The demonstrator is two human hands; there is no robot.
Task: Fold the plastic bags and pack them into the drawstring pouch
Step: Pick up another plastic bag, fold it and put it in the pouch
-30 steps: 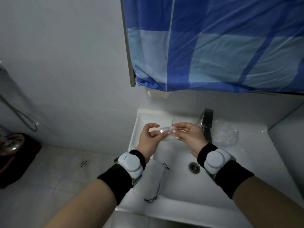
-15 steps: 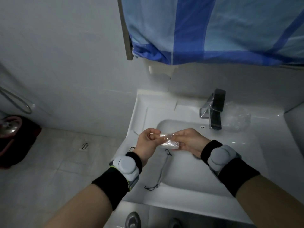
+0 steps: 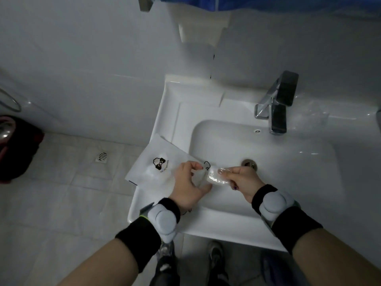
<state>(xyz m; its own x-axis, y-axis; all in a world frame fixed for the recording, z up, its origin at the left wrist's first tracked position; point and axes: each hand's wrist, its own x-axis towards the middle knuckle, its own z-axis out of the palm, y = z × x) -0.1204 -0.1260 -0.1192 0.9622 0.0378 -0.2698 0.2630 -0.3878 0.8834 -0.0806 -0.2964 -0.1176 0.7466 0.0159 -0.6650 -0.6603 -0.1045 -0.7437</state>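
Observation:
A small folded clear plastic bag [image 3: 214, 178] is pinched in the fingers of my right hand [image 3: 245, 181], just over the sink's left front edge. The white drawstring pouch [image 3: 156, 168], printed with a black logo, lies flat on the sink's left rim and hangs partly over it. My left hand [image 3: 189, 187] rests on the pouch's right end, with thumb and fingers pinching the fabric at its mouth beside the black cord [image 3: 206, 164]. The folded bag sits right at that opening, touching my left fingertips. A second, crumpled clear bag [image 3: 315, 118] lies right of the faucet.
The white sink [image 3: 288, 182] has a drain [image 3: 249, 163] in its basin and a chrome faucet [image 3: 276, 108] at the back. A tiled floor with a drain grate [image 3: 101, 156] lies to the left. A dark red object [image 3: 14, 147] stands at the far left. My shoes show below the sink.
Both hands came down and toward me from mid-basin to the pouch. My left hand let go of the folded bag and took the pouch's mouth. The view tilted down.

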